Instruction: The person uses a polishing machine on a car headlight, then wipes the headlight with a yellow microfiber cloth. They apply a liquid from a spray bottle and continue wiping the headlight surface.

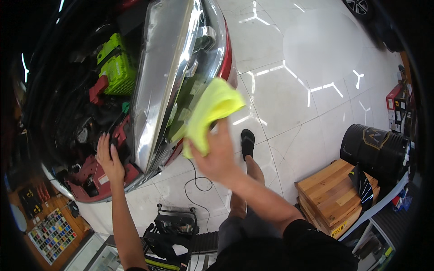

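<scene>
Yellow cloth in the right hand, over the front corner of an open red car

The right hand (219, 158), slightly blurred and stretched forward, grips a bright yellow cloth (212, 106); the cloth lies in front of the clear headlight (203, 43) – whether it presses on the lens cannot be told from this angle. The left hand (110, 158) grasps nothing; its fingers are extended, and it is at the edge of the engine bay, over the red metal frame (86, 178).

Between the hands runs a long, shiny silver panel (158, 67) beside the headlight; farther into the dark engine bay sit a lime-green block (116, 65) and a small red part (98, 89) just beside it.

Below the car, a thin black cable (197, 189) loops across the glossy white tiled floor (289, 149), which mirrors lines of light; near it, one foot in a black shoe (247, 142) is planted. To the right stand a wooden box (330, 194) and, behind it, a black drum (373, 151); a car wheel (358, 6) shows at the top right. At the lower left – well apart from the hands – lies a board of small coloured squares (52, 235).
</scene>
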A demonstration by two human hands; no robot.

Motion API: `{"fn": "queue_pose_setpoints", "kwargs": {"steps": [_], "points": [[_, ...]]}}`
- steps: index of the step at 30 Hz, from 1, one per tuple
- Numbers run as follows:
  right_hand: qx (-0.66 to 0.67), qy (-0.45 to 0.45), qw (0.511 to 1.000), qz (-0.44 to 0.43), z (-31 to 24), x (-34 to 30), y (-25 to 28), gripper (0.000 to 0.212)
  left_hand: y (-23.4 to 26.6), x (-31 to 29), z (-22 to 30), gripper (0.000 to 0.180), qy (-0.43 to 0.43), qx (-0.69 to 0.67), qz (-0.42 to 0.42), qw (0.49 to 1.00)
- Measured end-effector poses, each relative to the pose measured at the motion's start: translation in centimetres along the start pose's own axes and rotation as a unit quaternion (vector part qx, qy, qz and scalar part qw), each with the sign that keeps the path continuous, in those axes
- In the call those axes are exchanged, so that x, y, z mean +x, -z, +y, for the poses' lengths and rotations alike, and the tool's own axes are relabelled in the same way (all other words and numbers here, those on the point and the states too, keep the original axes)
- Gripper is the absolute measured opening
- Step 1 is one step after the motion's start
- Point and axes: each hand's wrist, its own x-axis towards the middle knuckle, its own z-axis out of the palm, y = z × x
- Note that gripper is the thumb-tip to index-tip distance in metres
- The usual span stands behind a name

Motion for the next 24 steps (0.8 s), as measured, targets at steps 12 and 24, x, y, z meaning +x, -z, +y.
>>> {"fn": "queue_pose_setpoints", "kwargs": {"steps": [12,24], "points": [[0.201,-0.166,0.952,0.159,22.7,29.3,2.1,0.052,-2.1,1.5,1.4,0.045,-0.014,0.016,-0.034,0.999],[-0.122,0.055,0.982,0.134,8.9,23.8,-1.2,0.037,-0.7,0.8,1.2,0.046,0.021,0.049,-0.065,0.996]]}}
